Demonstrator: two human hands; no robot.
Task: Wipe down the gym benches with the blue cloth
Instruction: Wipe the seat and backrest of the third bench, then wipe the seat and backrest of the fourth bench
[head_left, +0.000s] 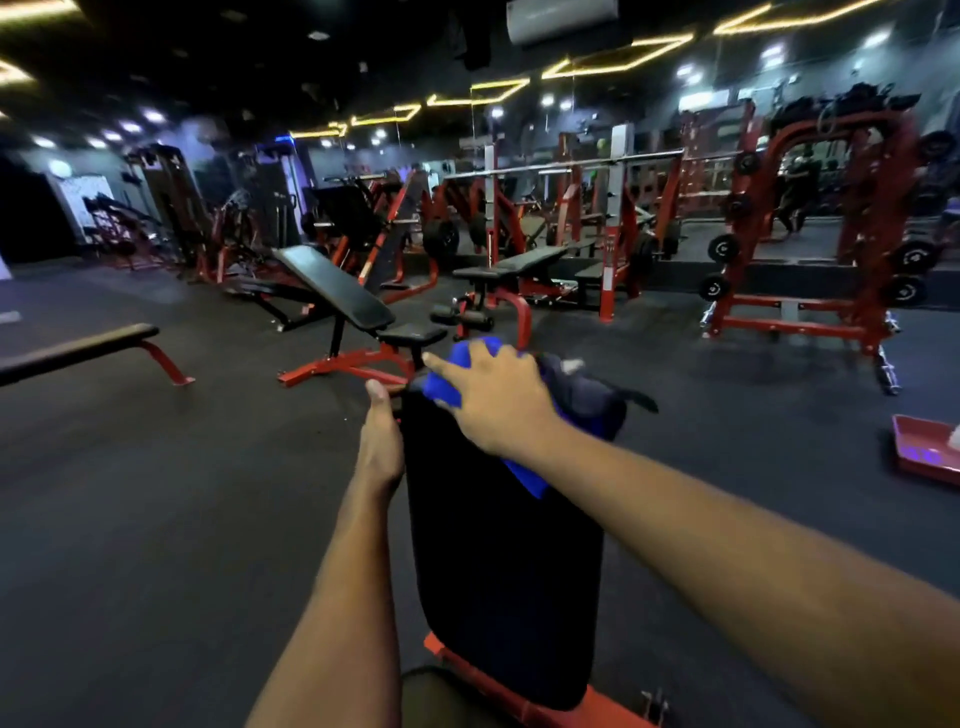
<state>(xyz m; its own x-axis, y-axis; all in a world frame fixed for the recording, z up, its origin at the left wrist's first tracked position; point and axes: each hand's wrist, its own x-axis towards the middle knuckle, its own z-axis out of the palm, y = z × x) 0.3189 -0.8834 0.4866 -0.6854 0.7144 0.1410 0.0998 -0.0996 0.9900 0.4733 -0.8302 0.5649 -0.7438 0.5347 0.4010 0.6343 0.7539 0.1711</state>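
The wiping looks to be at an early stage: the crumpled bright blue cloth (440, 391) sits at the far top end of the long black padded bench (498, 571) on its red steel frame, and most of the pad nearer the person shows no sign either way of having been wiped. The right hand (493, 400) lies palm-down on the cloth, fingers spread and pressing it to the pad rather than clenching it. The left hand (382, 441) holds the pad's left edge, thumb along the top. Judging by the room, the black inclined bench (337, 286), the flat brown-topped bench (78, 348) and the black adjustable bench (519, 260) remain to do. A shallow red tray (914, 447) on the floor at right holds something pale, cut off by the frame.
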